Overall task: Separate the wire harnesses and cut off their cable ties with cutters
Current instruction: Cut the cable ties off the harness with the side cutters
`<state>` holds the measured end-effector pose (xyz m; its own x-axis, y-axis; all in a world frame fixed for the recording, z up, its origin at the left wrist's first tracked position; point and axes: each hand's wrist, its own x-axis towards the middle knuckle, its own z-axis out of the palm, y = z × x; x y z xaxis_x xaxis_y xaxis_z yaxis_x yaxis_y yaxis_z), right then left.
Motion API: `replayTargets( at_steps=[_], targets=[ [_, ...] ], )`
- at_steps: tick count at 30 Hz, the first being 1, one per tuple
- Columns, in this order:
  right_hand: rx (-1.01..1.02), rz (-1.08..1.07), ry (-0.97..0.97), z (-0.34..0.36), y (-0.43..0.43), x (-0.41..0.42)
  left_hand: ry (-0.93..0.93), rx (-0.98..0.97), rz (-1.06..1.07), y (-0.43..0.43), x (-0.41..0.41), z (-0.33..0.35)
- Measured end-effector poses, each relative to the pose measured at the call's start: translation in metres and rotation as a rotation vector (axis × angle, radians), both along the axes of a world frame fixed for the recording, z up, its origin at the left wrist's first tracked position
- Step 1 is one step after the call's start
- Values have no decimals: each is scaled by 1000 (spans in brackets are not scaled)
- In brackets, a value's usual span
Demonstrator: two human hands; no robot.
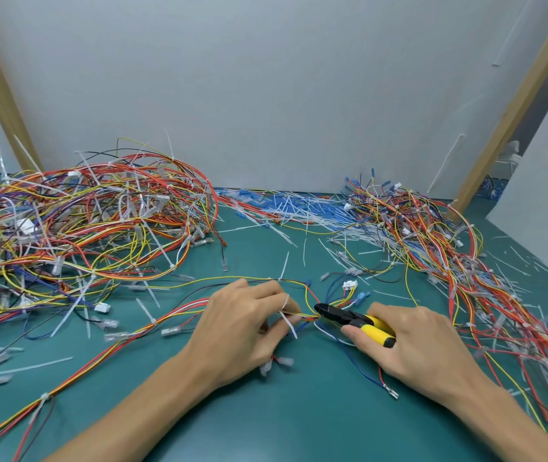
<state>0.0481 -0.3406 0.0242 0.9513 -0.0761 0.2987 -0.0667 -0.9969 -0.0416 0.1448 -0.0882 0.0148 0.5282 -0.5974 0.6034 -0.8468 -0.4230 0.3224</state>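
**Q:** State of the hands?

**A:** They are apart, each clamped on its own item. The left hand [242, 328] lies knuckles-up on the mat [266, 421], its fingers curled round the harness [307, 316]. The right hand [422, 348] grips the yellow handles of the cutters [355, 320], with one finger stretched along the near handle.

**Q:** Where is the harness?

**A:** At centre, near the front edge. Its red, yellow and orange wires run from the lower left across the mat and pass under the left hand. They come out at the fingertips in a short span that reaches the cutters.

**Q:** And the tie?

**A:** A white tie [287, 316] sits on that span, right at the left fingertips, with one tail up and one down.

**Q:** Cutter position?

**A:** The black head points left and touches the wires just beside the tie. I cannot tell how far the jaws are parted.

**Q:** Surroundings?

**A:** A large heap [82, 215] of tied harnesses lies at the left rear. A looser heap [449, 248] runs down the right side. White offcuts [299, 208] are strewn along the wall [266, 78] and over the mat. A white connector [349, 285] lies just behind the cutters.
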Motion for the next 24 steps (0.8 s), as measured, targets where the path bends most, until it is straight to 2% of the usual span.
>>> replayTargets(
  at_steps=[4, 6, 11, 15, 19, 24],
  targets=[
    [66, -31, -146, 0, 4, -1, 186, -117, -43, 1, 3, 0],
    [168, -8, -240, 4, 4, -1, 282, -165, -63, 1, 4, 0],
    [436, 216, -286, 9, 17, -2, 451, -204, -146, 0, 8, 0],
    [399, 320, -142, -1, 28, -2, 544, -262, -173, -2, 5, -4],
    [312, 289, -145, -6, 27, 0, 525, -232, -196, -6, -4, -3],
    [355, 212, -174, -8, 28, -1, 541, -289, -88, -6, -4, 1]
  ],
)
